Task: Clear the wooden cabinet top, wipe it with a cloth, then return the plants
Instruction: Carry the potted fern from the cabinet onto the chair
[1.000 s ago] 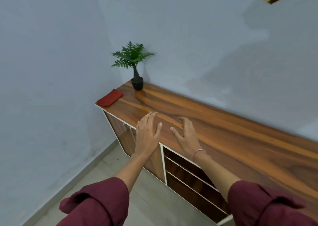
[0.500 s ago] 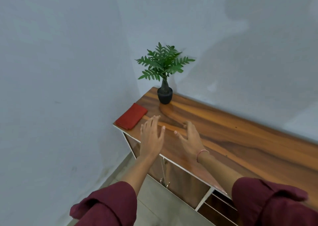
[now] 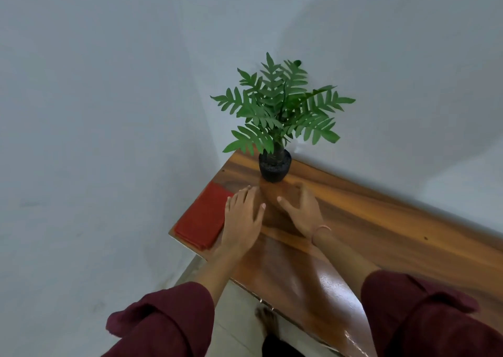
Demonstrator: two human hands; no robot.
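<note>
A green fern-like plant [image 3: 280, 106] stands in a small black pot [image 3: 274, 169] at the far left corner of the wooden cabinet top [image 3: 381, 234]. A folded red cloth [image 3: 202, 219] lies flat at the cabinet's left end. My left hand [image 3: 242, 220] hovers open over the wood just right of the cloth, its fingertips a short way in front of the pot. My right hand [image 3: 302, 209] is open too, fingers spread, just in front and right of the pot. Neither hand touches the pot.
Grey walls meet in a corner right behind the plant. The cabinet top runs off to the right along the wall. Light floor tiles [image 3: 239, 324] and my foot [image 3: 268, 321] show below the cabinet's front edge.
I have stepped closer to the corner, so the plant and cloth look larger. Both open hands have moved forward toward the black pot.
</note>
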